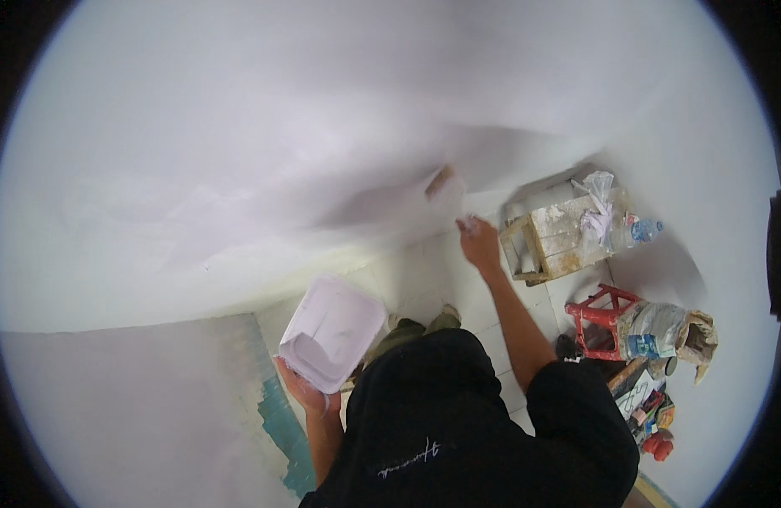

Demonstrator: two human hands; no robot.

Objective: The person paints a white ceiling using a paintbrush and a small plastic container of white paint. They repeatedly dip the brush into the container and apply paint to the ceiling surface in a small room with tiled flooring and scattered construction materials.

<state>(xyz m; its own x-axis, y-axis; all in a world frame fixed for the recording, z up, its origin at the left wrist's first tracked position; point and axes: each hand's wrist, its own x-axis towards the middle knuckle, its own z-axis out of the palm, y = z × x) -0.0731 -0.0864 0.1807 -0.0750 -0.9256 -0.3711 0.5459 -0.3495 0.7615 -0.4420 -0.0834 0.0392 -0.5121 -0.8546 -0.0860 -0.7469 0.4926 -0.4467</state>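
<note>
My right hand [479, 241] is closed on the pale handle of a paintbrush [444, 182] with light brown bristles, held against or very close to the white wall [238, 127] ahead of me; I cannot tell whether it touches. My left hand [310, 389], low at the left, holds a pale plastic tray [339, 317] from beneath, smeared inside with white or pale material.
At the right stand a paint-splashed wooden box [551, 241] with a plastic bag [598, 216] and water bottle [643, 229], a red stool [593, 326] with a worn sack [665, 334], and assorted tools [648, 415]. Tiled floor [407, 271] lies below; a partly teal wall [276, 432] is left.
</note>
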